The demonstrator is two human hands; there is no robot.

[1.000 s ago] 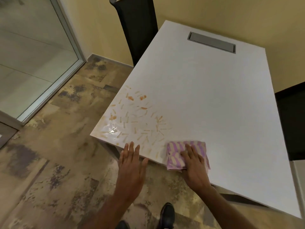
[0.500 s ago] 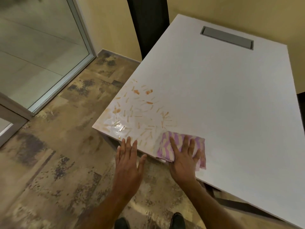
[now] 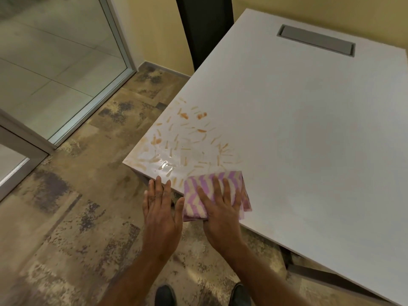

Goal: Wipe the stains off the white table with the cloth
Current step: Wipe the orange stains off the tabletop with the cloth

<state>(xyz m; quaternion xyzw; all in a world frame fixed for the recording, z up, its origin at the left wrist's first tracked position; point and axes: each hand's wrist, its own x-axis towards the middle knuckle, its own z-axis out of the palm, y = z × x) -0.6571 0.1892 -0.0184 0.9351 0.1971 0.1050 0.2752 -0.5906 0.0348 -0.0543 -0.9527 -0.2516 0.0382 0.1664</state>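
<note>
The white table [image 3: 298, 133] fills the right of the head view. Orange streaks and spots, the stains [image 3: 189, 140], with a wet glossy patch, cover its near left corner. A folded purple-and-white striped cloth [image 3: 237, 182] lies flat on the table's front edge, just right of the stains. My right hand [image 3: 220, 208] presses flat on the cloth with fingers spread. My left hand [image 3: 160, 208] hovers open beside it, fingertips at the table's edge, holding nothing.
A black chair back [image 3: 207, 29] stands against the table's far left side. A grey cable hatch [image 3: 315, 41] is set in the far tabletop. Glass door panels [image 3: 55, 62] are to the left, over a mottled brown floor [image 3: 77, 217].
My right hand has slid the cloth leftward along the front edge, closer to the stains. My left hand stays open near the corner. The view has shifted left.
</note>
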